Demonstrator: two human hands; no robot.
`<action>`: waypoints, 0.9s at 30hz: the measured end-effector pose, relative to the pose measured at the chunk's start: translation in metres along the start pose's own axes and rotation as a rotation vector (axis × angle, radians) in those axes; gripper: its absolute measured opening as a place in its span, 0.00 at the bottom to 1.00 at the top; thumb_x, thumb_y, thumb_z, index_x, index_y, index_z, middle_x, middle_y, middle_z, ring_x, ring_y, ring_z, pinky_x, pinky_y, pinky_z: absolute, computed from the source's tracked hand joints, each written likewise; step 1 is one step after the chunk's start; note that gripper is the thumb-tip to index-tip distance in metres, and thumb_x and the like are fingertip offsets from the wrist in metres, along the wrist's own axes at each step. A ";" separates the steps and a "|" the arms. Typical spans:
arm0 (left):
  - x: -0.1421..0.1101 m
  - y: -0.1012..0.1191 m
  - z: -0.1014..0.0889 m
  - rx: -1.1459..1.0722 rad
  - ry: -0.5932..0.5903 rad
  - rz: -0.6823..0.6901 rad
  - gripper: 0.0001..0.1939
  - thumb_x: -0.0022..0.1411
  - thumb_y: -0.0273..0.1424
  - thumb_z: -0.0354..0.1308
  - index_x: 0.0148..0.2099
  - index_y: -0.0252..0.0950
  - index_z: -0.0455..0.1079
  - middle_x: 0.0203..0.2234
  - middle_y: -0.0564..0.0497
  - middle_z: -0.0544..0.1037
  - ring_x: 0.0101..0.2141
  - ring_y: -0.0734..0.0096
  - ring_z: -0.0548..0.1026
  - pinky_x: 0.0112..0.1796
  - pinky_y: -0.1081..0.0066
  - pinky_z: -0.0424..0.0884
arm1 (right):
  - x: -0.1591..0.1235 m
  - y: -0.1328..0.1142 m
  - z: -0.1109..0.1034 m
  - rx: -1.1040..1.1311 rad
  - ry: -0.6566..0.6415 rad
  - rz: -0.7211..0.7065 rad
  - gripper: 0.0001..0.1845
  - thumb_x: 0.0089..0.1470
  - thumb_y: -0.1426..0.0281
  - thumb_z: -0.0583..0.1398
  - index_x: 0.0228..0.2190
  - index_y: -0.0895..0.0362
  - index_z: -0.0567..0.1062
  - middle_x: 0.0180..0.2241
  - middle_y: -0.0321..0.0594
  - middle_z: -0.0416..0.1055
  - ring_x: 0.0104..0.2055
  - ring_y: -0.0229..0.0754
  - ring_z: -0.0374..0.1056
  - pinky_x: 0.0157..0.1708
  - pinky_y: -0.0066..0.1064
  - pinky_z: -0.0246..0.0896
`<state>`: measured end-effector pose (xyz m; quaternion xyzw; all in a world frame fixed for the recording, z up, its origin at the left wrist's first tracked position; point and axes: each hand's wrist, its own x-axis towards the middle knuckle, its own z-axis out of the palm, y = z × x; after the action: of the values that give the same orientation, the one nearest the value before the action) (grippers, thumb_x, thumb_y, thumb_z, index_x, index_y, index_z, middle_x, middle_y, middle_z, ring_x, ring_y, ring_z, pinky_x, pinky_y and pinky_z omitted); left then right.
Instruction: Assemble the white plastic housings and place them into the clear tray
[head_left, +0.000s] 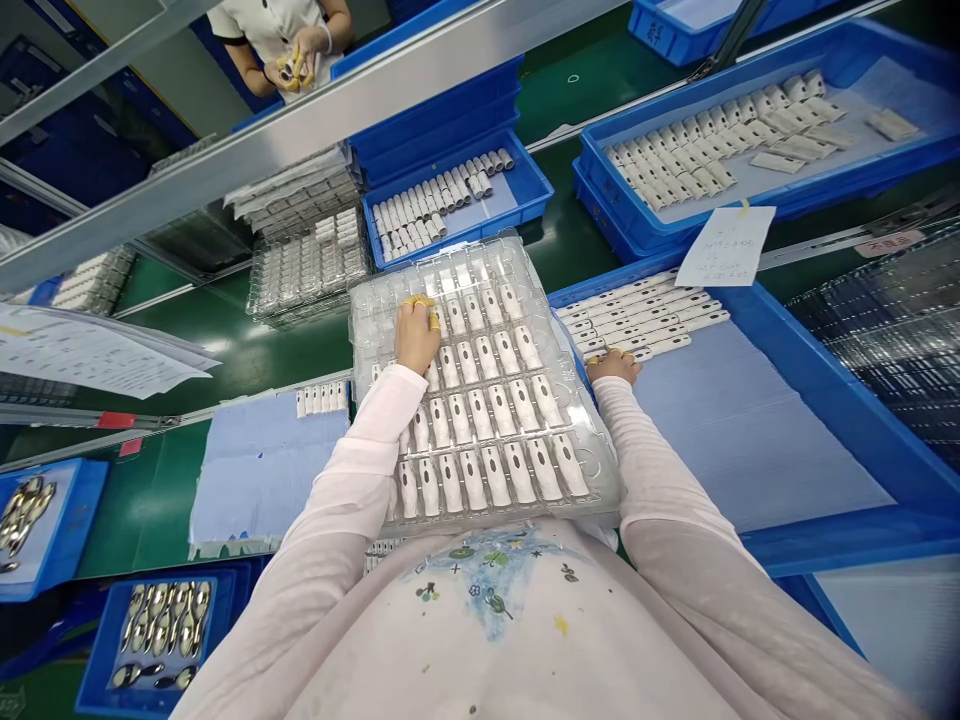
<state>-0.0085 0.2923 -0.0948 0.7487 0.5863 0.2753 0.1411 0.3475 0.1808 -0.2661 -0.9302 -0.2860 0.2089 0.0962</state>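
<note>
Your left hand (pixel 417 335) on pieces (pixel 478 412) in clear tray (pixel 600 455) before you; right hand (pixel 615 368) at more pieces (pixel 622 315) in blue bin (pixel 847 410). Unclear whether either grip holds anything. Front rows (pixel 517 472) filled, back-left pockets (pixel 373 308) seemingly unfilled: tray judged part-done. Green table (pixel 150 510); co-worker (pixel 262 22) beyond metal rail (pixel 315 127).

Left hand (pixel 417 338) over tray (pixel 377 310), right hand (pixel 615 366) at parts (pixel 630 322)

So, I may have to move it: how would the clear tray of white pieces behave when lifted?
The clear tray looks like thin moulded plastic, so it may flex. Its many white pieces likely add weight. They sit in pockets, so slight tilting might not spill them.
</note>
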 end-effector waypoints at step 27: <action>0.003 -0.004 0.000 -0.181 0.063 -0.049 0.16 0.66 0.21 0.52 0.52 0.38 0.73 0.58 0.41 0.74 0.60 0.60 0.73 0.62 0.58 0.73 | -0.022 -0.017 -0.027 0.479 0.094 -0.328 0.20 0.68 0.57 0.65 0.53 0.58 0.77 0.53 0.45 0.76 0.52 0.47 0.75 0.53 0.46 0.76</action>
<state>-0.0114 0.2958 -0.0965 0.7093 0.5812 0.3472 0.1963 0.3346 0.1802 -0.2297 -0.8310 -0.3704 0.2090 0.3586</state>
